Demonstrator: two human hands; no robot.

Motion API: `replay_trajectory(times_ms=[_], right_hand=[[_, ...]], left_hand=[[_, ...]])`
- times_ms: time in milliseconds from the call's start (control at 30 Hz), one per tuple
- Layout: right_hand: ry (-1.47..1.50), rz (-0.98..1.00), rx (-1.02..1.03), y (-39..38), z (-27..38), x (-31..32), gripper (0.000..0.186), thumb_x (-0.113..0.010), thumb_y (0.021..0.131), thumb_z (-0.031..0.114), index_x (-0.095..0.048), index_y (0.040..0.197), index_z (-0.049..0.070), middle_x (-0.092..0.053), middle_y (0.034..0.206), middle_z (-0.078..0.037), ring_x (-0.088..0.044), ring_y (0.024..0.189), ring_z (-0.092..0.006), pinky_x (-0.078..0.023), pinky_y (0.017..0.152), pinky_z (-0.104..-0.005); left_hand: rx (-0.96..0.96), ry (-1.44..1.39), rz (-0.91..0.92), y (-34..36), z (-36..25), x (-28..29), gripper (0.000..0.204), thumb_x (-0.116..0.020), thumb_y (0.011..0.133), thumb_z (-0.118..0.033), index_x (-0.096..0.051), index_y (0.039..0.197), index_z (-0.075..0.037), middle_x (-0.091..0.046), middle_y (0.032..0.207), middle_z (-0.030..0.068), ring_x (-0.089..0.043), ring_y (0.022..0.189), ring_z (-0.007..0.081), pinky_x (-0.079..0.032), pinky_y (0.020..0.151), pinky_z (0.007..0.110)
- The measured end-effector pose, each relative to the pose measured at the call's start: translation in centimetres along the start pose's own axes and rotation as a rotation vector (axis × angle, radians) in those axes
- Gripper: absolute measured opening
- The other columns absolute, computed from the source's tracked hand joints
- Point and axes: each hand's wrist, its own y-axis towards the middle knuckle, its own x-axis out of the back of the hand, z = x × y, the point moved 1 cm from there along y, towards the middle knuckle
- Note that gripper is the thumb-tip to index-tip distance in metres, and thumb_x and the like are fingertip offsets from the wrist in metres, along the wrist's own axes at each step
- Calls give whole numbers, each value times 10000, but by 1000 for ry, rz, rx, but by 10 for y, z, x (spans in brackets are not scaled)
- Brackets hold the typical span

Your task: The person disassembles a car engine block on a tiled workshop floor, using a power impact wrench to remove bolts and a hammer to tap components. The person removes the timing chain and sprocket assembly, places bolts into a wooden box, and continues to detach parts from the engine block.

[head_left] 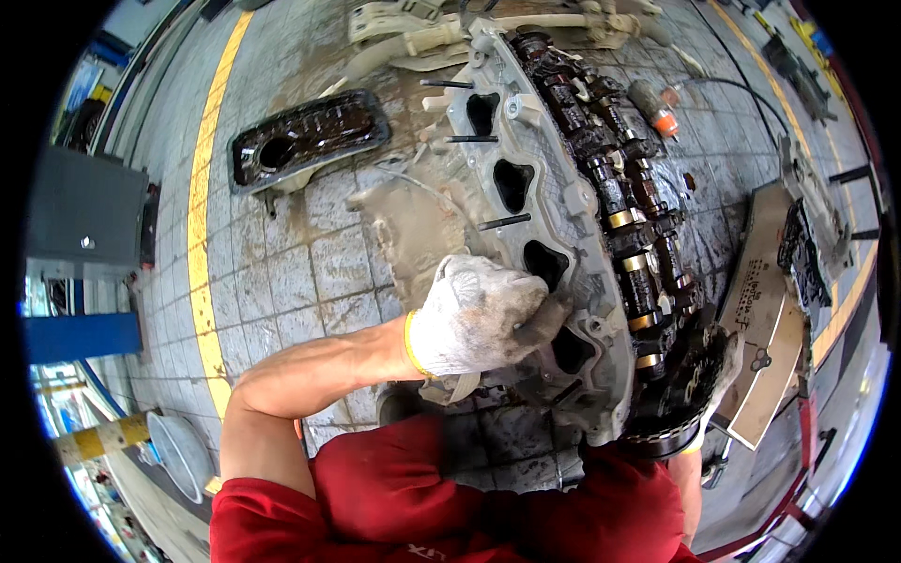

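A large grey cylinder head [582, 197] stands before me, its row of dark oval ports and several thin studs facing left. Dark, oily camshafts [619, 178] with some bright journals run along its right side. My left hand [488, 314], in a soiled white glove, is closed against the port face, between two of the lower ports. Whatever its fingers pinch is hidden. At the near right end, beside a black, round, toothed part [666, 422], my right hand [725, 380] shows only a strip of white glove. Its fingers are hidden behind the oily parts.
An oily rectangular pan [310, 141] lies on the tiled floor at the left. Pale metal pipework [413, 42] is at the far side. A cardboard box [755, 310] and an orange-banded bottle [662, 117] are on the right. A grey cabinet [89, 206] stands far left.
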Motion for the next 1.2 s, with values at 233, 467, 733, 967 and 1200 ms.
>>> replay_trajectory(times_ms=[233,467,733,967,1200], right_hand=[[1365,129,-711,37,178,15,469,-355,1166,324,-437,1504,9,-544,1428,-112,-544,1248,-227,-412,1151,-400],[614,367,-151,58,232,17,657,-604,1034,181,-286,1573,-20,-571,1336,-132,-566,1153,-214,-466,1042,-345],[290,237,-14,51,189,-7,512,-496,1083,61,-371,1580,68,-584,1419,-140,-626,1184,-217,-530,980,-306],[79,275,-102,72,221,0,329,-458,1055,-13,-546,1372,0,-631,1270,-80,-603,1149,-181,-498,1021,-338],[512,500,-176,72,234,33,760,-485,1090,404,-234,1601,-99,-526,1480,-226,-571,1310,-310,-437,1132,-394]], left_hand=[[86,29,-362,-126,35,25,310,-796,700,-21,-661,978,7,-659,749,140,-662,631,365,-516,562,465],[718,-509,-500,-213,70,21,310,-753,756,-58,-705,1059,-11,-699,823,100,-671,714,265,-538,660,367],[473,-172,-414,-169,79,54,183,-634,718,-30,-728,874,-39,-654,742,151,-629,651,397,-505,603,440],[171,98,-434,-170,97,47,331,-716,771,18,-698,1101,10,-712,961,164,-686,833,375,-551,741,434],[383,-300,-199,-227,126,25,545,-752,905,-184,-545,1368,17,-681,1272,132,-686,1123,270,-576,973,429]])
